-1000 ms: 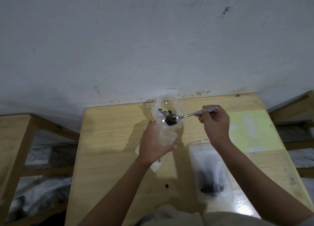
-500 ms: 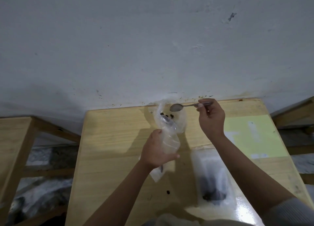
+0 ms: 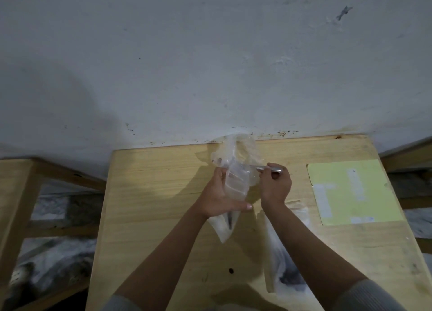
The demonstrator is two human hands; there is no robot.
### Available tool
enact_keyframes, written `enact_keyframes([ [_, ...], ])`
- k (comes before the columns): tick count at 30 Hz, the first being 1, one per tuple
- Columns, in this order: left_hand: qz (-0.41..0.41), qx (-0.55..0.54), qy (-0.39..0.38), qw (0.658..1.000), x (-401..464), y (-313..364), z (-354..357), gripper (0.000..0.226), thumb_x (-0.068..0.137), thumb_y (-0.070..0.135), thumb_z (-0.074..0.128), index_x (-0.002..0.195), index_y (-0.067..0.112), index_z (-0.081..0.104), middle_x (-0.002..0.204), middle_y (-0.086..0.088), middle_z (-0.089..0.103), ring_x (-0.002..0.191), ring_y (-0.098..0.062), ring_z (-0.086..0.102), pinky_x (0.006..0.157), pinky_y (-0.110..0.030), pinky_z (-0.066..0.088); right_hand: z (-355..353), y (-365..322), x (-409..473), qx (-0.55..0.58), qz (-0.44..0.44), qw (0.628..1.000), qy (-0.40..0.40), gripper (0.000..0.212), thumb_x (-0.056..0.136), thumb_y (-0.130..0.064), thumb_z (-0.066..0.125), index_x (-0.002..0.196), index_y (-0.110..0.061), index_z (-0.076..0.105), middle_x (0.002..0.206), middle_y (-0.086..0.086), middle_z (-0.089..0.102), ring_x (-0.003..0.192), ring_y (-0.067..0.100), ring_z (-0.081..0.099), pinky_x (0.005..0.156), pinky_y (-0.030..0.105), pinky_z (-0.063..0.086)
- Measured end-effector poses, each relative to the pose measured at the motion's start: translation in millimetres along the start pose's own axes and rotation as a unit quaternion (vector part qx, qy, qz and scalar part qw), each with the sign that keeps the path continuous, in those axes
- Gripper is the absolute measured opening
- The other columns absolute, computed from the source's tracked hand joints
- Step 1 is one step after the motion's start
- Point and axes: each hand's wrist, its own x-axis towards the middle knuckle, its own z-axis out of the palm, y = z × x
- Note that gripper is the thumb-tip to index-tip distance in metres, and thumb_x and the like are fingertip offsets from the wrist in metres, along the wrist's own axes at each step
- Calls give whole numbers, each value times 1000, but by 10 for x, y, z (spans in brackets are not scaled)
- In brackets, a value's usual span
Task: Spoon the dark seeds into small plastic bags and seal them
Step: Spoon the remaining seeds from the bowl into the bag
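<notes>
From the head view, the left hand (image 3: 219, 194) grips a small clear bag (image 3: 233, 177) around its middle and holds it up over the wooden desk (image 3: 152, 194). The right hand (image 3: 274, 185) pinches the spoon (image 3: 268, 169), whose bowl pokes into the bag's right side.

The bag is thin and floppy. If its mouth folds shut or the spoon tips early, seeds could spill onto the desk. One dark seed (image 3: 231, 270) already lies there.

A few dark bits seem to sit low in the small bag. A bigger clear bag (image 3: 284, 271) lies near on the right, with dark seeds inside. A yellow sheet (image 3: 350, 191) lies far right.
</notes>
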Motion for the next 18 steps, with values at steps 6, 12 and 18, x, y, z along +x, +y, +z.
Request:
enact_keyframes([
  [6, -12, -23, 14, 1000, -11, -40, 30, 84, 54, 28, 93, 117, 25, 38, 110, 11, 55, 99, -1, 58, 72, -19, 51, 100, -69, 25, 57, 150, 987, 20, 13, 84, -7, 57, 90, -16, 64, 85, 7, 69, 79, 20, 68, 78, 35, 56],
  [12, -12, -32, 17, 999, -52, -124, -6, 82, 50, 30, 94, 115, 24, 44, 111, 6, 59, 100, -7, 61, 74, -20, 52, 49, -175, 83, 93, 164, 982, 17, 15, 86, -5, 56, 93, -15, 64, 78, 5, 69, 68, 15, 65, 71, 29, 53],
  [18, 2, 3, 47, 999, -84, -206, 12, 86, 42, 45, 92, 112, 29, 46, 115, 6, 57, 105, -7, 58, 85, -27, 53, -129, -236, 163, 96, 129, 986, 48, 12, 86, -6, 59, 88, -17, 64, 93, 8, 68, 82, 19, 67, 75, 30, 54],
])
